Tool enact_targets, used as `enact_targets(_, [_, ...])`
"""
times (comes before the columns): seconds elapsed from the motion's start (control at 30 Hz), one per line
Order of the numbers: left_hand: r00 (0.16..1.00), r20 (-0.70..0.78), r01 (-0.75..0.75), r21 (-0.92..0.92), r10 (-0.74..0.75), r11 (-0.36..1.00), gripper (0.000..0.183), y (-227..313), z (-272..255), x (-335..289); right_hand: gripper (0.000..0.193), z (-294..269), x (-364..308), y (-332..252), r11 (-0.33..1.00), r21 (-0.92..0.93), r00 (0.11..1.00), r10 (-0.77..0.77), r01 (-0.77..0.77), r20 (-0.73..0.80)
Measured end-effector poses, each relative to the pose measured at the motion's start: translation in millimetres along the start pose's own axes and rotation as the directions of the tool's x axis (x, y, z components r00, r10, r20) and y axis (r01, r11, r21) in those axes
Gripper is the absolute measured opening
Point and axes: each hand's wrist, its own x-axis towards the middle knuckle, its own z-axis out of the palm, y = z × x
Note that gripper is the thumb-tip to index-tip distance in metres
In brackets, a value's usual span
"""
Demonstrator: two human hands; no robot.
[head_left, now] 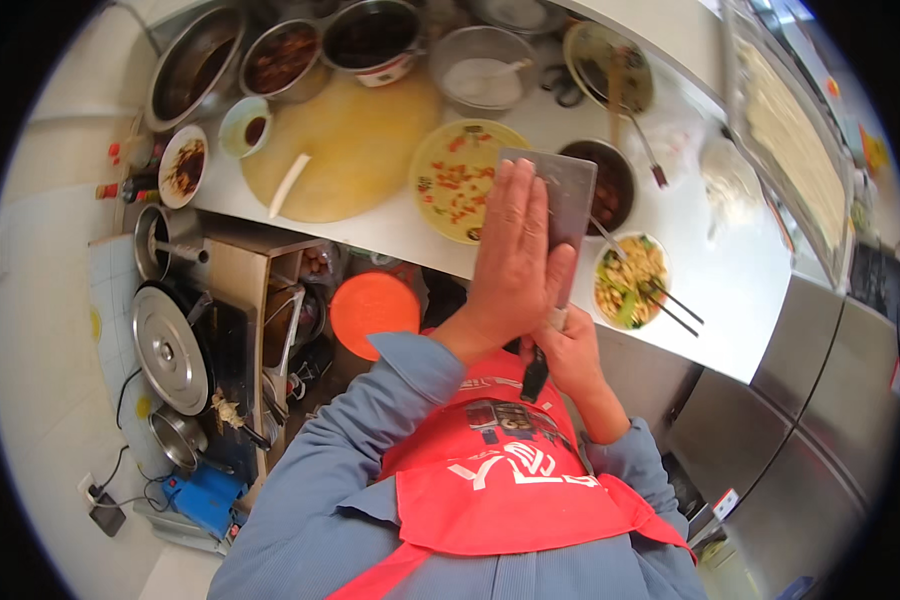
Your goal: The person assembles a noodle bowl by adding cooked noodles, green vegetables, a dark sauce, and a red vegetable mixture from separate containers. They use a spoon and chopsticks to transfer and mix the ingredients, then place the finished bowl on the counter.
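- A cleaver [568, 205] is held over the white counter [740, 300], its broad grey blade tilted up above the yellow plate of chopped red and green pieces [455, 175].
- The handle is gripped in the closed right hand [570, 350], low near the red apron [500, 480].
- The left hand [510, 250] is laid open and flat against the blade's face, fingers together.
- For this wiping stroke, the palm is best kept on the flat and moved away from the cutting edge; which side the edge faces cannot be told.
- The handle grip should be kept firm so the blade is not twisted.
- A bowl of noodles with chopsticks [630, 280] stands just right of the blade; a round wooden chopping board [345, 150] lies to the left.
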Motion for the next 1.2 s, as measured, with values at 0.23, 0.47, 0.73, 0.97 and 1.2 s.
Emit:
enact_targets(0.23, [0.968,0.241,-0.013,-0.251,0.075,0.968,0.081,106,113,-55,0.021,-110,-113,18,0.995,0.084,0.959,0.075,-0.054,-0.273])
enact_targets(0.47, [0.881,0.469,0.062,0.008,-0.058,0.998,0.068,95,172,-85,0.025,-160,-153,52,0.995,0.091,0.89,0.083,-0.047,-0.448])
enact_targets(0.73, [0.9,0.374,0.311,-0.193,-0.223,0.931,0.046,92,143,-75,0.02,-184,-174,54,0.957,0.286,0.93,0.153,-0.054,-0.335])
enact_targets(0.97, [0.832,0.386,-0.405,-0.07,0.399,0.912,0.049,105,128,-73,0.014,-178,-160,29,0.865,0.48,0.943,0.267,-0.144,-0.198])
enact_targets(1.2, [0.898,0.436,-0.069,-0.009,0.066,0.998,0.05,93,142,-74,0.014,-171,-159,14,0.861,0.504,0.934,0.235,-0.071,-0.27])
